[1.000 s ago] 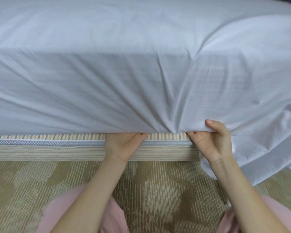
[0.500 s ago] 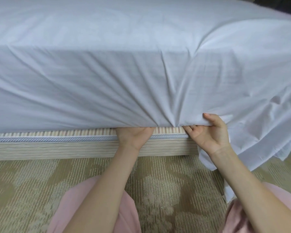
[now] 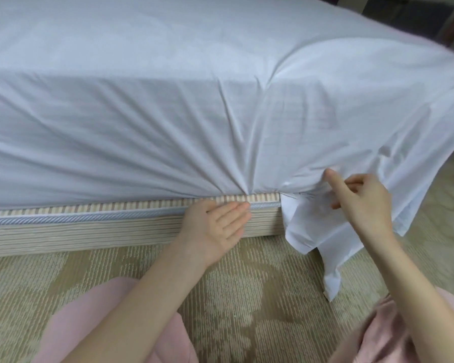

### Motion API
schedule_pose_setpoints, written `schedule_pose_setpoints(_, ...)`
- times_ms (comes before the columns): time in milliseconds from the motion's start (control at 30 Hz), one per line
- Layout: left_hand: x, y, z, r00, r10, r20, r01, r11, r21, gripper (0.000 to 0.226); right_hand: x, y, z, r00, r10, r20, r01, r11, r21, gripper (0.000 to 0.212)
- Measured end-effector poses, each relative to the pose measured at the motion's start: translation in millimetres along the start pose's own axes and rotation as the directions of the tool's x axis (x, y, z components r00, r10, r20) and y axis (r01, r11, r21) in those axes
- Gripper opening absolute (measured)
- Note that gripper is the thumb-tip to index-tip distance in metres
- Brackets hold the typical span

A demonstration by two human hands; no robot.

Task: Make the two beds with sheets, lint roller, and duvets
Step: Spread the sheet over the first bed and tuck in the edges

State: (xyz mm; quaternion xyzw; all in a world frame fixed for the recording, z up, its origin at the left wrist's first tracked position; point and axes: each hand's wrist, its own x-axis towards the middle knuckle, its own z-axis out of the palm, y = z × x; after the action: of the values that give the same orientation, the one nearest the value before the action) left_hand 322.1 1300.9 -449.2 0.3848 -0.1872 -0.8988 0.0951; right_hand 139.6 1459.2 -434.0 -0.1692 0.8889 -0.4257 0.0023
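Sheet (image 3: 168, 113) covers the mattress top & side, taut, w/ creases fanning to one spot at the bottom edge. Right of that spot its corner hangs loose down to the carpet (image 3: 247, 297). L hand (image 3: 218, 226) is flat, fingers straight & together, resting on the striped bed base (image 3: 89, 231), tips at the piping, holding nothing. R hand (image 3: 362, 203) grips the loose corner fabric, fingers curled in, thumb out against it.
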Motion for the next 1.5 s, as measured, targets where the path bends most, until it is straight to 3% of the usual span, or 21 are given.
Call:
schedule_pose_setpoints(67, -6, -10, 8, 0.970, -0.221, 0.100, 0.207, 0.970, 0.131, 0.041, 2, 2, -2, 0.993, -0.052, -0.107, 0.046, 0.997, -0.055, 0.055)
schedule_pose_setpoints(133, -4, -15, 12, 0.950, -0.287, 0.126, 0.258, 0.944, 0.205, 0.040, 5, 2, 0, 0.983, -0.110, -0.150, 0.094, 0.989, -0.113, 0.044)
schedule_pose_setpoints(233, 5, -15, 15, 0.987, -0.154, 0.041, 0.134, 0.943, 0.304, 0.036, 12, 1, 8, 0.958, -0.189, -0.217, 0.153, 0.973, -0.172, 0.026)
schedule_pose_setpoints(400, 15, 1, 9, 1.000, 0.009, -0.028, -0.002, 0.975, 0.224, 0.030, 22, 10, 5, 0.942, -0.296, -0.159, 0.255, 0.938, -0.234, 0.025)
schedule_pose_setpoints(567, 17, 6, 3, 1.000, 0.026, 0.006, -0.027, 0.976, 0.215, 0.031, 30, 28, -18, 0.950, -0.304, -0.068, 0.270, 0.913, -0.304, 0.026)
schedule_pose_setpoints(700, 19, 8, 4, 0.999, 0.029, 0.041, -0.037, 0.977, 0.209, 0.035, 30, 30, -25, 0.946, -0.322, -0.026, 0.306, 0.918, -0.252, 0.026)
schedule_pose_setpoints(800, 21, 8, 5, 0.998, 0.005, 0.066, -0.011, 0.995, 0.098, 0.035, 26, 32, -27, 0.950, -0.313, 0.019, 0.311, 0.934, -0.175, 0.029)
schedule_pose_setpoints(867, 21, 7, 7, 0.997, 0.004, 0.074, -0.008, 0.999, 0.047, 0.034, 21, 32, -26, 0.956, -0.268, 0.119, 0.283, 0.949, -0.135, 0.027)
schedule_pose_setpoints(967, 24, 6, 9, 0.998, 0.041, 0.048, -0.047, 0.993, 0.110, 0.033, 18, 32, -16, 0.947, -0.172, 0.272, 0.215, 0.967, -0.137, 0.031)
schedule_pose_setpoints(1067, 26, 6, 9, 0.997, 0.074, 0.032, -0.079, 0.980, 0.183, 0.032, 20, 33, 1, 0.956, -0.134, 0.260, 0.194, 0.955, -0.223, 0.047)
schedule_pose_setpoints(1200, 27, 8, 7, 0.996, 0.083, 0.041, -0.089, 0.975, 0.201, 0.034, 21, 37, 20, 0.968, -0.138, 0.209, 0.173, 0.971, -0.163, 0.047)
schedule_pose_setpoints(1300, 27, 9, 5, 0.996, 0.067, 0.051, -0.076, 0.977, 0.200, 0.035, 26, 43, 22, 0.965, -0.173, 0.199, 0.228, 0.925, -0.303, 0.049)
schedule_pose_setpoints(1400, 29, 10, 6, 0.997, 0.064, 0.045, -0.071, 0.982, 0.175, 0.037, 31, 44, 11, 0.944, -0.288, 0.160, 0.329, 0.797, -0.507, 0.045)
schedule_pose_setpoints(1500, 29, 12, 5, 0.998, 0.049, 0.044, -0.054, 0.992, 0.118, 0.048, 33, 47, 3, 0.928, -0.344, 0.144, 0.360, 0.728, -0.583, 0.047)
